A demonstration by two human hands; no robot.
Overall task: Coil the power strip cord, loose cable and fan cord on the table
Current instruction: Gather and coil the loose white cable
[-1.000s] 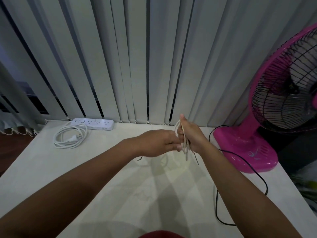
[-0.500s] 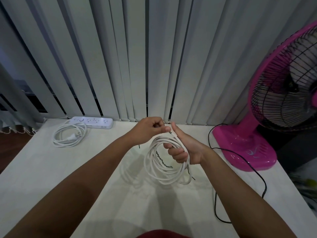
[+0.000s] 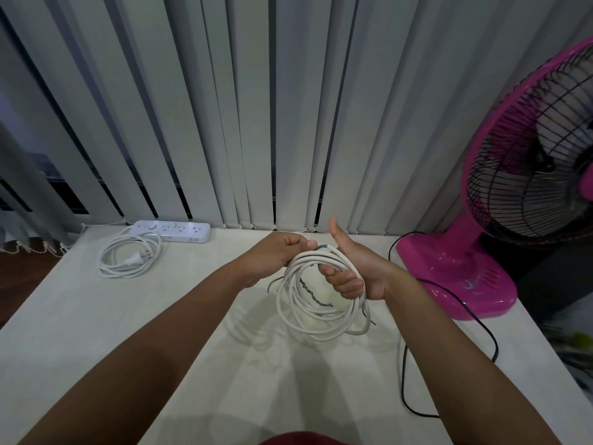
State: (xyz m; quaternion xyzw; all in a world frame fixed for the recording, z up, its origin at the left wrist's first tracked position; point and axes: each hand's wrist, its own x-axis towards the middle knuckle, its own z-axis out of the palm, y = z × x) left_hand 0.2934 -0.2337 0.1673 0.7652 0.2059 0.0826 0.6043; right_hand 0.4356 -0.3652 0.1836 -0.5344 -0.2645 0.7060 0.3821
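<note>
Tall matte grey vertical blinds hang in flat overlapping slats across the whole back, from nine to two o'clock, with dark gaps between some of them. Below them the desk spreads as a pale, smooth, faintly marbled slab. At three o'clock stands a glossy pink plastic fan with a round black wire cage and a broad oval base; its thin black fan cord leaves the base and trails uncoiled in a loose curve over the desk toward five o'clock. At ten o'clock, against the blinds, lies a long rounded white plastic power strip, and just in front of it the power strip cord, thick, white and smooth, rests on the desk in a flat round coil with its plug lying inside the ring. At the centre, raised above the desk, the loose cable forms several wide white rounded loops with a short dark twisted strand crossing inside them and thin dark ends sticking out. The right hand is clamped on the top of these loops, fingers curled through the ring and thumb pointing up. The left hand is closed in a fist, pinching the cable where it meets the right thumb.
</note>
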